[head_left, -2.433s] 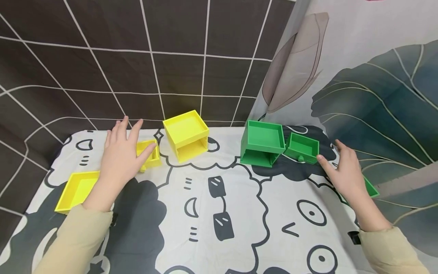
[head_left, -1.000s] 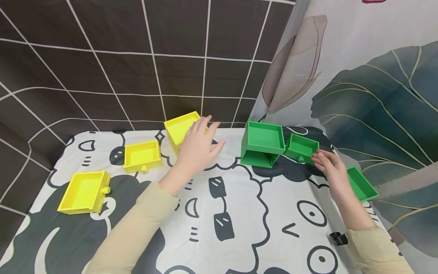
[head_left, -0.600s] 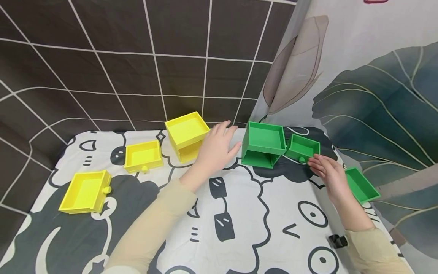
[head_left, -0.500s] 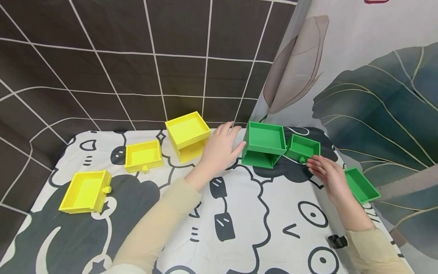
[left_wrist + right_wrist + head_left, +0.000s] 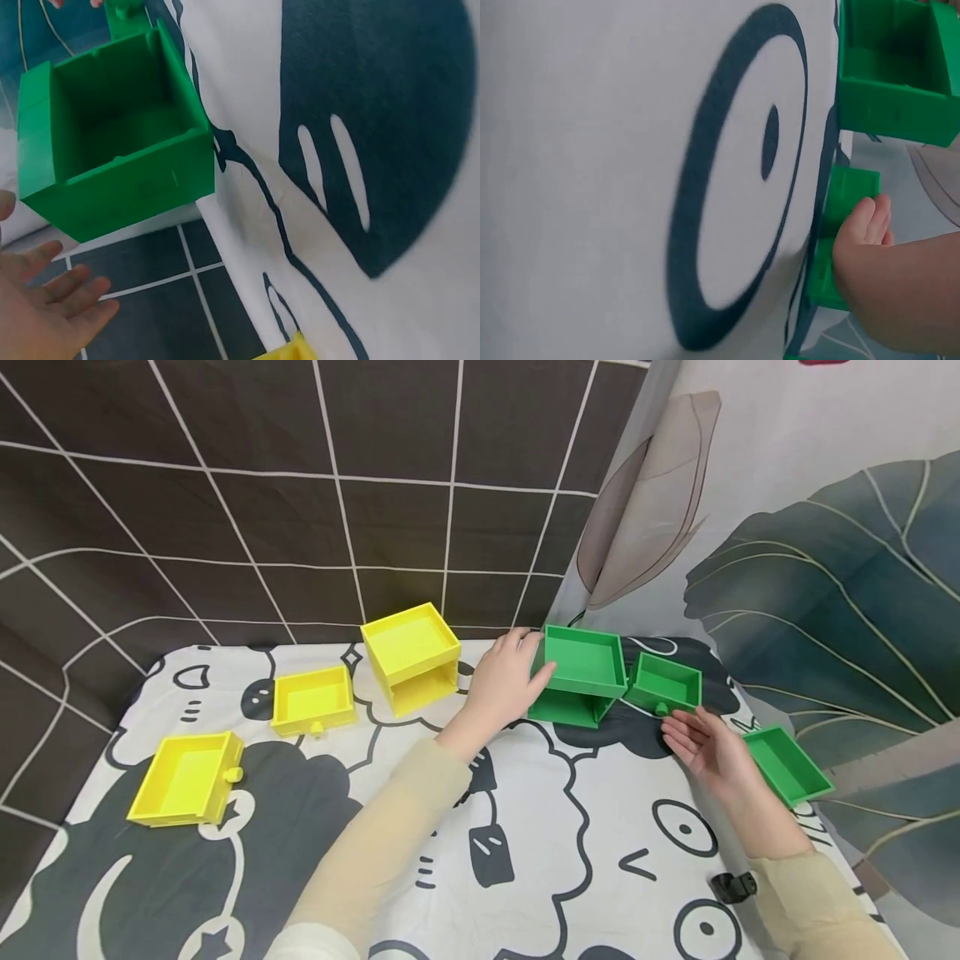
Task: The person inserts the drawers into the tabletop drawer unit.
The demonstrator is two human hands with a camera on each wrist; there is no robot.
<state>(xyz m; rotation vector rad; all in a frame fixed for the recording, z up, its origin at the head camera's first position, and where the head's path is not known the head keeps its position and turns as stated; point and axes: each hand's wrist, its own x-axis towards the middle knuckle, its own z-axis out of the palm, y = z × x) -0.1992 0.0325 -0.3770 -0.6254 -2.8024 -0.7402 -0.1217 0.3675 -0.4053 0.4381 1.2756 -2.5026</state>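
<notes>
Both my left hand (image 5: 501,681) and right hand (image 5: 712,753) are extending loose fingers, the left beside the boxy green plastic cabinet (image 5: 583,680), the right near the small rectangular green plastic drawer (image 5: 666,677) beside it.

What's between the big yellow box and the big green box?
In the head view, the left hand is between the yellow box and the green box, above the patterned cloth, its thumb overlapping the green box's near-left edge.

Place: cloth-draped corner, room type unclear | cartoon-print cloth (image 5: 532,852) | dark grid-patterned backdrop (image 5: 397,518) | leaf-print hanging (image 5: 840,585)
</notes>
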